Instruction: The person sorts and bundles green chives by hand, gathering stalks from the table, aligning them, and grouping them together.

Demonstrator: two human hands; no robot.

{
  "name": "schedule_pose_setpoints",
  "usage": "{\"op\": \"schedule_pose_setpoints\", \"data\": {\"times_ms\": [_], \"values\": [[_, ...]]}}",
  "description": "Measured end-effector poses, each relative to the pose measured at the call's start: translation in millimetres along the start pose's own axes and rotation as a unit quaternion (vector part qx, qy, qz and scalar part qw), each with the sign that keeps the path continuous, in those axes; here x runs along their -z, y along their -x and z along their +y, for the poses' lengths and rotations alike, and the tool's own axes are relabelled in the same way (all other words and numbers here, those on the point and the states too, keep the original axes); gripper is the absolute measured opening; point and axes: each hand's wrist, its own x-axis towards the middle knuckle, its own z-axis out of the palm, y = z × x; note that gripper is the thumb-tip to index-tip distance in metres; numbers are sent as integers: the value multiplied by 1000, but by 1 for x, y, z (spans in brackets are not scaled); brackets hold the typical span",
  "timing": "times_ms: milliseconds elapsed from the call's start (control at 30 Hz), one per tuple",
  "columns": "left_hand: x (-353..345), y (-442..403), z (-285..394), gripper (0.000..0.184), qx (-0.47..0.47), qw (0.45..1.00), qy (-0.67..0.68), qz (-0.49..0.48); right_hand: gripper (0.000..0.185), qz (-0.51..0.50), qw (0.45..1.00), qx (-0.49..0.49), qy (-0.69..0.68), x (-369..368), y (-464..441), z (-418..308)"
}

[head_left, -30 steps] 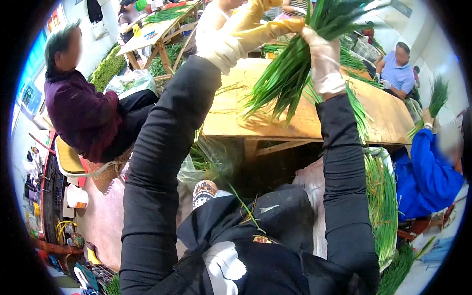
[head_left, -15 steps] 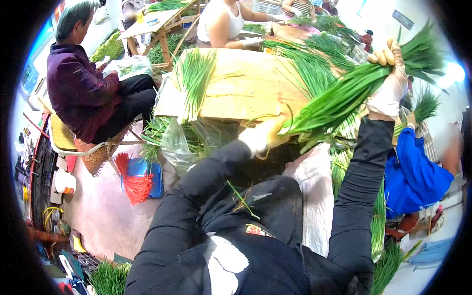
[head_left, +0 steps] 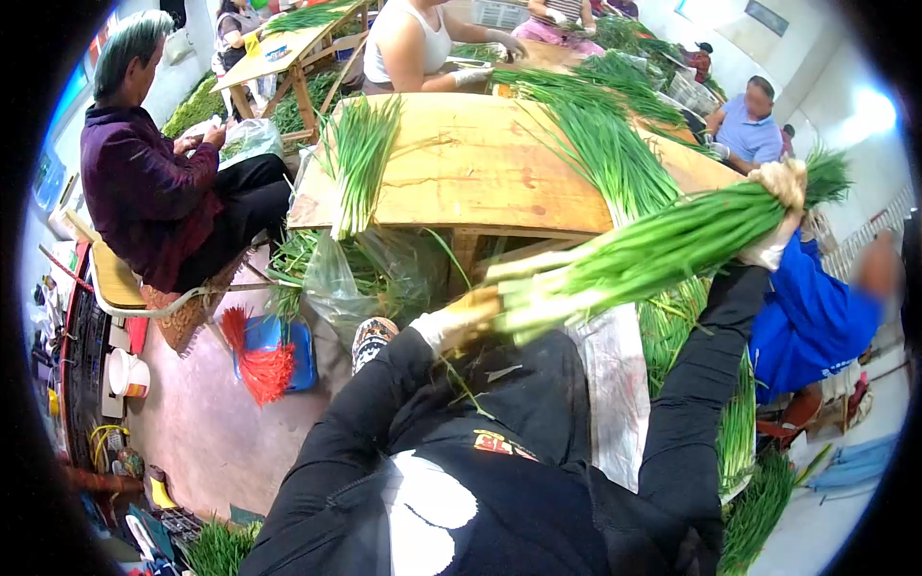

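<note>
My right hand (head_left: 780, 202), in a pale glove, is closed around a thick bunch of garlic chives (head_left: 653, 252) near its leafy end. The bunch slants down to the left, its pale stem ends blurred by motion. Close to those ends is my left hand (head_left: 459, 319), gloved too; its fingers are smeared, so their grip is unclear. Behind, a smaller pile of chives (head_left: 363, 163) lies on the left of the wooden table (head_left: 471, 163), and a larger pile of chives (head_left: 615, 163) on its right. Loose green bits lie on my lap.
A plastic bag of greens (head_left: 351, 278) hangs below the table's front edge. Red ties (head_left: 261, 355) lie over a blue stool (head_left: 300, 350) on the floor. A seated person (head_left: 144, 182) is at left; a person in blue (head_left: 807, 317) is close at right.
The bunch has come down and left, turning flatter, with my right hand lower. My left hand has moved down and left, away from the table edge.
</note>
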Motion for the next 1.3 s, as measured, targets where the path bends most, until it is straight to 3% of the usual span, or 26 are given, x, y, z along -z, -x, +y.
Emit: {"op": "schedule_pose_setpoints", "data": {"times_ms": [33,67,100,133,200,267,300,333,433,500,567,600,633,700,733,867,933,1000,1067,1200,1300], "values": [[-16,0,13,89,-26,992,91,-81,16,-29,999,14,10,4,6,4],[-38,-5,34,91,34,993,106,-27,18,-58,998,27,20,13,13,7],[-54,-14,39,89,8,977,189,-99,20,-91,987,-38,-124,22,17,8],[-69,-23,42,87,-17,948,269,-170,28,-159,970,-33,-182,14,16,21],[-64,-31,24,69,-20,976,185,-115,34,-174,970,-73,-154,17,22,19],[-85,-9,47,59,-25,986,49,-160,30,-114,985,-100,-87,21,28,2],[-72,-8,36,49,-10,983,50,-174,22,-391,904,-89,-147,51,10,-4],[-59,5,39,41,11,995,15,-102,22,-280,947,-86,-133,42,20,-13],[8,30,19,29,85,991,27,96,22,-231,962,-76,-121,36,25,-22],[36,27,-2,28,106,982,68,138,22,-222,965,-73,-120,33,27,-24],[24,14,-8,33,50,986,-74,142,22,-217,966,-73,-121,31,31,-21],[-10,12,16,37,88,972,-116,182,22,-214,966,-73,-123,30,33,-19],[-36,12,35,41,-10,996,-57,70,23,-208,967,-73,-126,29,34,-15],[-70,-13,45,52,-197,964,-139,112,23,-200,968,-76,-135,28,38,-4],[-75,-23,53,53,-263,930,-246,81,23,-200,967,-77,-139,27,40,0],[-103,-27,73,41,-118,987,-76,-78,23,-190,968,-80,-144,22,46,10],[-99,-26,77,28,-77,983,-120,-114,23,-179,971,-80,-137,20,49,12],[-103,-22,74,26,-127,983,-87,-95,24,-171,973,-78,-133,19,48,12],[-101,-20,69,28,-79,992,-74,-64,24,-160,976,-76,-124,17,50,15],[-102,-15,64,31,-146,987,-64,8,24,-140,982,-74,-105,10,51,20],[-82,-19,52,21,-131,982,-128,49,24,-120,986,-72,-93,4,54,24]]}}
